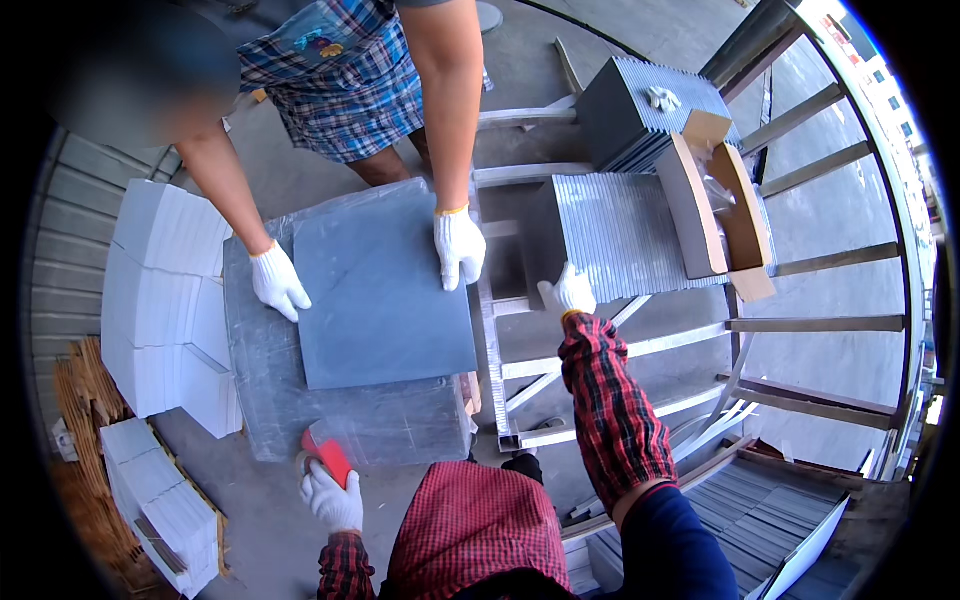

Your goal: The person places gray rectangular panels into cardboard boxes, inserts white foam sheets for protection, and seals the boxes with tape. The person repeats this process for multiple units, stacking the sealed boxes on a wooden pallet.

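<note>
Smooth grey concrete floor [690, 30] runs under a welded metal frame [680, 339]. I see the wearer's left hand [333, 500], in a knitted white glove, curled around a red plastic tape dispenser [334, 462]. Just beyond it, a flat grey slab [385, 300] lies on a block [380, 430] wrapped in wrinkled clear film, a co-worker's gloved hands [459, 248] at its edges. The right hand [570, 291], thumb parted from fingers, is beside a ribbed stack of grey panels [620, 230]; contact I can't tell.
</note>
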A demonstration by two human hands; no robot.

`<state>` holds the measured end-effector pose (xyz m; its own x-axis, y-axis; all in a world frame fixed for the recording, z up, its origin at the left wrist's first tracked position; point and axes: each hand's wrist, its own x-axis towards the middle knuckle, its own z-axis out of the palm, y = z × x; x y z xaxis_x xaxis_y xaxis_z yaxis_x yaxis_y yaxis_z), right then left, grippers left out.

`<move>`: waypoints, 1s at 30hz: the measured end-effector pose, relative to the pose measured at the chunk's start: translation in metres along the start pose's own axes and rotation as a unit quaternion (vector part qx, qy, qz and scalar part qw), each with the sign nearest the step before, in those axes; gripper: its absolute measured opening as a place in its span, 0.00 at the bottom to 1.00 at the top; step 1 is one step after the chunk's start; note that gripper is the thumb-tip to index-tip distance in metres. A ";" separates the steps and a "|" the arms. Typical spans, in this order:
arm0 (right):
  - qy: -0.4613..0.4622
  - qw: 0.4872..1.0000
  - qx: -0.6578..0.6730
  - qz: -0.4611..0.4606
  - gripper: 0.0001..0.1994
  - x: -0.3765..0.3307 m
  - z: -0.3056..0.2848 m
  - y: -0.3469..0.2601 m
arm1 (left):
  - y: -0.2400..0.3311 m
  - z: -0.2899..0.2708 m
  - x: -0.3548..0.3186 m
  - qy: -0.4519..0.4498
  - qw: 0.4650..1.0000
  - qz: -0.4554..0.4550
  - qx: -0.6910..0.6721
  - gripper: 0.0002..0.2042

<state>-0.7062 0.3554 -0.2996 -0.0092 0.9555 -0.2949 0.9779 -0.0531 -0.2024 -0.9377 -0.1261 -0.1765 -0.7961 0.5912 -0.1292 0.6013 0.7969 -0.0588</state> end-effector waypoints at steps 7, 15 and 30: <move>0.008 0.999 -0.042 0.021 0.20 -0.010 0.051 0.014 | -0.011 0.002 0.009 -0.040 0.997 -0.058 0.013 0.40; -0.116 0.991 0.042 0.044 0.18 0.035 0.155 0.115 | -0.032 -0.005 0.040 0.010 1.000 -0.019 -0.012 0.39; 0.169 0.981 -0.064 -0.070 0.30 -0.019 0.052 0.016 | -0.046 -0.065 0.109 -0.025 0.998 0.038 0.047 0.26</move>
<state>-0.7012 0.3214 -0.3462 -0.0964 0.9937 0.0578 0.9905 0.1015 -0.0928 -1.0567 -0.0899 -0.1232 -0.7448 0.6406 -0.1867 0.6656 0.7331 -0.1398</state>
